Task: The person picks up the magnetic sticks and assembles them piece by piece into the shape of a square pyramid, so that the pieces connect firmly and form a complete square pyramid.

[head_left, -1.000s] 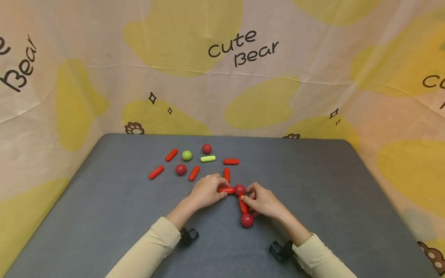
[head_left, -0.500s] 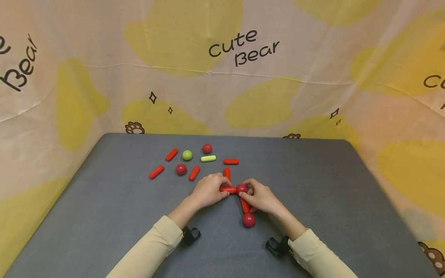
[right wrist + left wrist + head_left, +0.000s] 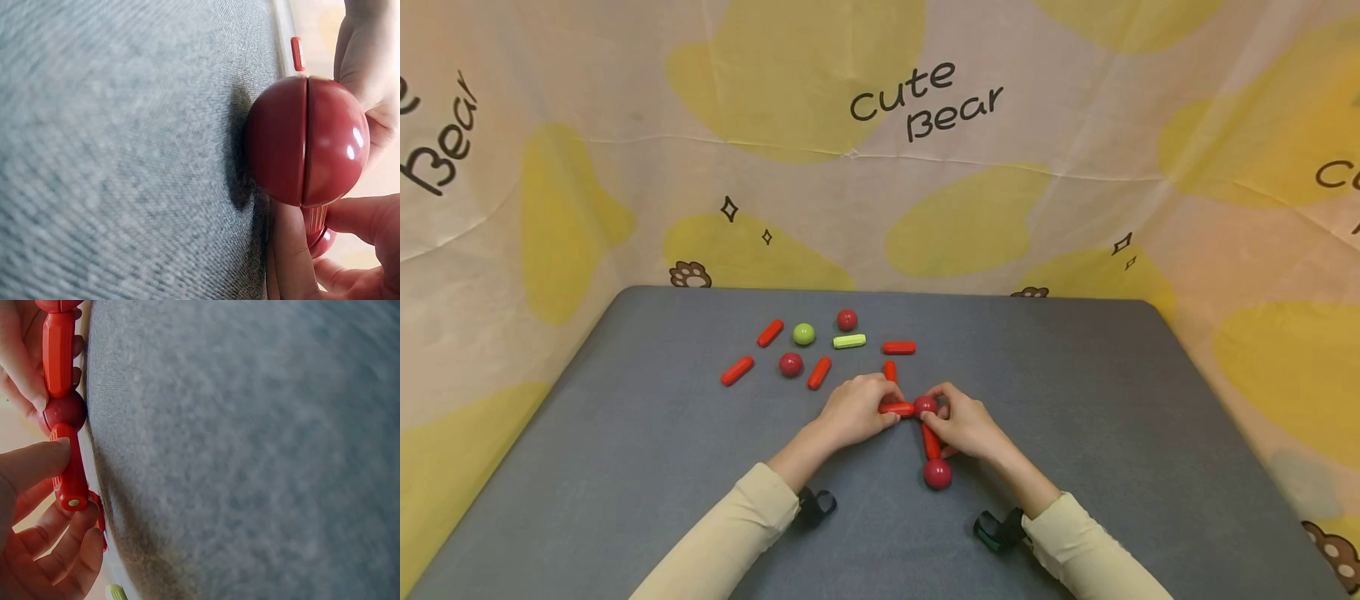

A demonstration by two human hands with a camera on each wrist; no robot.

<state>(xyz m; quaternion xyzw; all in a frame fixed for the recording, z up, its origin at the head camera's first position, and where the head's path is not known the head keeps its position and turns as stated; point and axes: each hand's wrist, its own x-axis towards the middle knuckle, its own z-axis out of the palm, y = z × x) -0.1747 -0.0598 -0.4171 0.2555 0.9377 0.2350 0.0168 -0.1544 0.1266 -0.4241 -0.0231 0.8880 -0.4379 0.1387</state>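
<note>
In the head view my left hand [image 3: 856,408] pinches a red rod [image 3: 898,409] between thumb and fingers. That rod's right end meets a dark red ball [image 3: 926,406], which my right hand [image 3: 967,427] grips with thumb and index finger. From this ball a second red rod [image 3: 931,442] runs toward me to another dark red ball [image 3: 937,474]. The left wrist view shows the held rod [image 3: 74,472] in line with the middle ball [image 3: 64,414]. Close up in the right wrist view, the near ball [image 3: 306,142] has a seam around it and partly hides the right fingers.
Beyond the hands on the grey table [image 3: 1112,433] lie several loose red rods [image 3: 898,347], a green rod [image 3: 849,341], a green ball [image 3: 803,334] and two red balls [image 3: 847,320]. One red rod [image 3: 890,371] lies just behind the left fingers. A patterned cloth [image 3: 962,208] surrounds the table.
The joined pieces have shifted slightly right along with my left hand. My right thumb and index finger have moved from the near rod up onto the middle ball.
</note>
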